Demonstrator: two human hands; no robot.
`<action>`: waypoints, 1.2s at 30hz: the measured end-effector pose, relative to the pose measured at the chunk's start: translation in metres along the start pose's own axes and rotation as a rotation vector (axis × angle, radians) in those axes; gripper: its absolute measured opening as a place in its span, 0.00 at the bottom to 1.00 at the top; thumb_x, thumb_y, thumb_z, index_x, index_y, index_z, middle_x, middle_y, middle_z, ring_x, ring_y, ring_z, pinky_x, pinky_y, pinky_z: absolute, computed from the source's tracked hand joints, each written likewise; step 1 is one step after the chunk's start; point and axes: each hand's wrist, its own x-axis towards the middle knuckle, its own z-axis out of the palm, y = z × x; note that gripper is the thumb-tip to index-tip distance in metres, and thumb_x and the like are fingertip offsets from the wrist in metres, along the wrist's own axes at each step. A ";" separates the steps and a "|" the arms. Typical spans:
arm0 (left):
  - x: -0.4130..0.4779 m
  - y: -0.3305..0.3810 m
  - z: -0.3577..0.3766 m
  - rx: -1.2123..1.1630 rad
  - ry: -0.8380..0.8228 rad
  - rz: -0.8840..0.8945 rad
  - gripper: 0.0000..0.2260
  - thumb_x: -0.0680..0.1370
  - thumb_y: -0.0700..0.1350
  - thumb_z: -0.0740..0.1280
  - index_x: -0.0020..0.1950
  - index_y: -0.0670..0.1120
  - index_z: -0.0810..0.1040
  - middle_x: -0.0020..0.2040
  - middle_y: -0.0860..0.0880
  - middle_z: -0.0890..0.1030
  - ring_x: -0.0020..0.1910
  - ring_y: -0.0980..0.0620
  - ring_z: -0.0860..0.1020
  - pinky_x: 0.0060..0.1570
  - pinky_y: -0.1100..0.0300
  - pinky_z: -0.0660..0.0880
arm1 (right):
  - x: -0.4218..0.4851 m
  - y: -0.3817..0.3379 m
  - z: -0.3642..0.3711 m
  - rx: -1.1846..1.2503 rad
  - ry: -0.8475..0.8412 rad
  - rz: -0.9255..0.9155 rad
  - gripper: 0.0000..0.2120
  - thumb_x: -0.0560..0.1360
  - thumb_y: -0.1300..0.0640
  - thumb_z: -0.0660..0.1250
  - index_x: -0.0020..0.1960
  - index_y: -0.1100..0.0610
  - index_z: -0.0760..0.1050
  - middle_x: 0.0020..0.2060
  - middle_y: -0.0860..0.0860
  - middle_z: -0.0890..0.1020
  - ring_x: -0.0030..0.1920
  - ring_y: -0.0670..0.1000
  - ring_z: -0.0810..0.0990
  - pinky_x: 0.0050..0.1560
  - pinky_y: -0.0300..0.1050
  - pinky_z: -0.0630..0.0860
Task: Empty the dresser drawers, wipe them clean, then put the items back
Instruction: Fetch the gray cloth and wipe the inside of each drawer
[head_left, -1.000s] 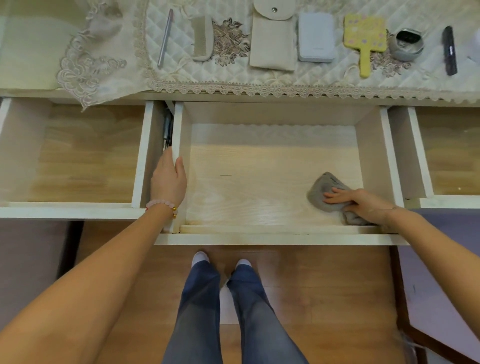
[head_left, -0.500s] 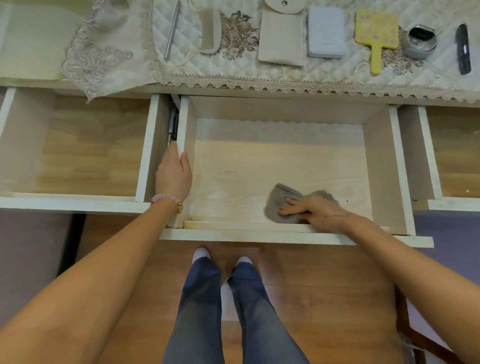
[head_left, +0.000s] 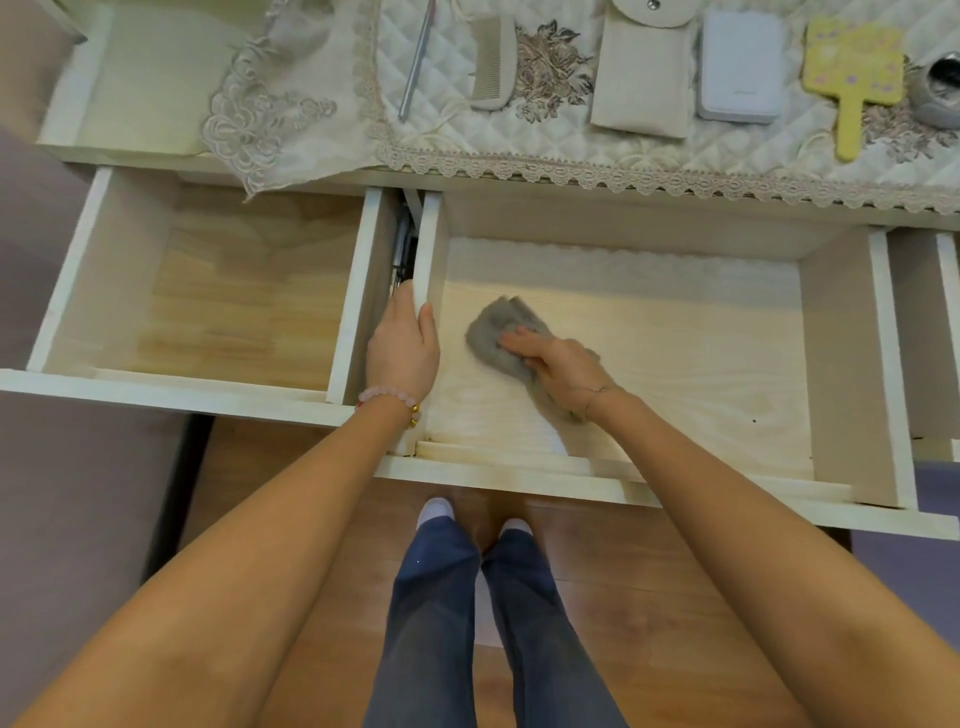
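pale wood-grain boards floor the pulled-out white middle drawer (head_left: 836, 364), where the wiping is being done. the right hand (head_left: 561, 364) lies flat on a crumpled grey cloth (head_left: 493, 332), fingers nearly straight, pressing it to the drawer bottom close to the left wall. its grip is open and pinches nothing, with a fold of the rag bunched under palm and wrist. the left hand (head_left: 402, 348), a pink bead bracelet (head_left: 389, 397) at its wrist, has its grip closed over the top edge of that left wall, thumb inside and fingers outside, apparently steadying the drawer.

the cloth looks soft, light and limp. it should bunch and creep under a push, so a flat palm on its middle suits it, or a gather of the bunched end to lift it. the drawer is stiff board and may slide, hence the hold on its wall.

the middle drawer holds only the cloth. the white left drawer (head_left: 156, 397), open alongside, shows bare wood. a right drawer (head_left: 949, 312) is a sliver at the frame edge, and its contents cannot be told. behind, on the worktop (head_left: 150, 78), a cream quilted runner (head_left: 561, 140) carries a thin metal rod (head_left: 415, 62), a beige comb (head_left: 492, 62), a beige fabric pouch (head_left: 641, 78), a white flat box (head_left: 740, 67), a yellow hand mirror (head_left: 852, 67) and a silver round object (head_left: 940, 88), likely waiting to go back.
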 end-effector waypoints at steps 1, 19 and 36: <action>0.000 0.000 0.000 -0.002 0.000 -0.001 0.15 0.82 0.47 0.52 0.66 0.42 0.66 0.55 0.42 0.77 0.51 0.42 0.76 0.47 0.51 0.73 | 0.004 0.001 -0.004 0.000 0.040 0.029 0.14 0.79 0.50 0.59 0.61 0.47 0.76 0.67 0.53 0.73 0.66 0.54 0.71 0.68 0.52 0.65; -0.001 -0.005 0.000 -0.036 -0.043 0.005 0.17 0.82 0.46 0.51 0.70 0.42 0.63 0.62 0.43 0.73 0.58 0.44 0.74 0.53 0.49 0.73 | -0.009 0.012 0.009 -0.315 0.362 0.207 0.22 0.78 0.57 0.61 0.72 0.52 0.64 0.74 0.51 0.62 0.75 0.52 0.55 0.69 0.53 0.61; -0.006 -0.006 -0.031 -0.172 -0.176 0.071 0.19 0.81 0.47 0.55 0.72 0.45 0.61 0.70 0.47 0.66 0.68 0.49 0.66 0.66 0.56 0.64 | -0.063 -0.045 -0.031 0.373 0.684 0.459 0.18 0.71 0.67 0.62 0.59 0.58 0.75 0.50 0.54 0.79 0.49 0.53 0.76 0.48 0.43 0.72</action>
